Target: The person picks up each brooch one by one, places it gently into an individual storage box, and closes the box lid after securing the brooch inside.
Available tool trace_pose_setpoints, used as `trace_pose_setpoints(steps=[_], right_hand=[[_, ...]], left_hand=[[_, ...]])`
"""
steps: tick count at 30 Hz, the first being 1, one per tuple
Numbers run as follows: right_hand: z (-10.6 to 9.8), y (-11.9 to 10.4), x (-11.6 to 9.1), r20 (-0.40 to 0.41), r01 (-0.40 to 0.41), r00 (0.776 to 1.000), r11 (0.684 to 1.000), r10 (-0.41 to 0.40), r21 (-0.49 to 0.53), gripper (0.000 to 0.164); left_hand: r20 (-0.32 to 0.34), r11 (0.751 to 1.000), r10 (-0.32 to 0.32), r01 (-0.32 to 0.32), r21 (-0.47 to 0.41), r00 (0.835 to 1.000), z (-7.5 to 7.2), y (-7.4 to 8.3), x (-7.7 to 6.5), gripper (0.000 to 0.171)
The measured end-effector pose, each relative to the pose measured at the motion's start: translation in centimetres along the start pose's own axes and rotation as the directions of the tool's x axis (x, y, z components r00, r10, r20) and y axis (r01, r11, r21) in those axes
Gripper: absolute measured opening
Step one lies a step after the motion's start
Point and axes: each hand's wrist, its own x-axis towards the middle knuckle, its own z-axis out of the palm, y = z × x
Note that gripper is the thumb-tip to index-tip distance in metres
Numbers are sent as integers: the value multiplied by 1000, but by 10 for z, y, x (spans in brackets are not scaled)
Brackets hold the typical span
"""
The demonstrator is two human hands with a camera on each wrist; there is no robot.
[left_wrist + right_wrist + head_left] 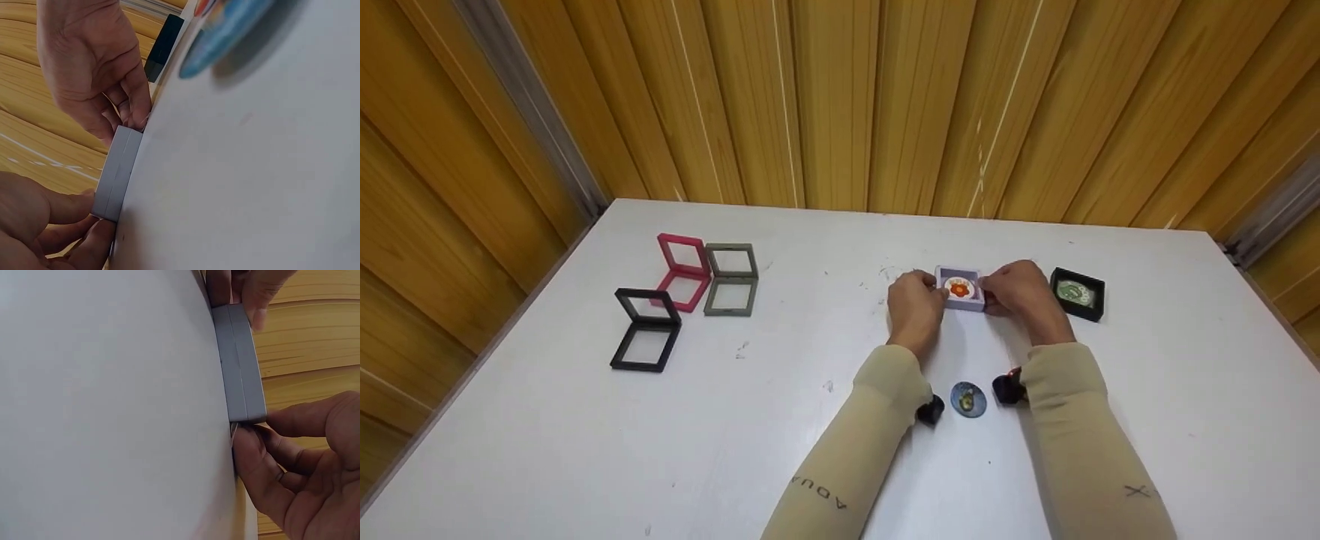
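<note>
A small lavender display frame [962,305] lies folded together on the white table, a round piece with a red-orange flower [960,288] showing through its window. My left hand [916,309] holds its left side between thumb and fingers. At the opposite side, my right hand [1024,296] pinches the edge with thumb and fingertips. From the left wrist view, the frame's grey-looking side [117,173] shows a seam along its length, with fingers at both ends. The right wrist view shows the same side [239,365] standing low on the tabletop.
Just right of my right hand sits a black frame [1078,293] holding a green piece. A round blue badge [968,400] lies between my forearms. Pink [684,271], olive [731,279] and black [646,330] frames stand unfolded at left. A wood-patterned wall [840,105] closes the back.
</note>
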Motion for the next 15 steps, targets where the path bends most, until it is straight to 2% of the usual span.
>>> trace_pose_setpoints(steps=[7, 15], right_hand=[[-2, -3, 3, -6, -5, 1000, 1000, 5, -3, 43], [-3, -7, 9, -72, 43, 996, 990, -53, -137, 37]], left_hand=[[10, 1000, -17, 16, 23, 1000, 3, 4, 6, 14], [9, 999, -24, 24, 21, 1000, 7, 7, 11, 17]])
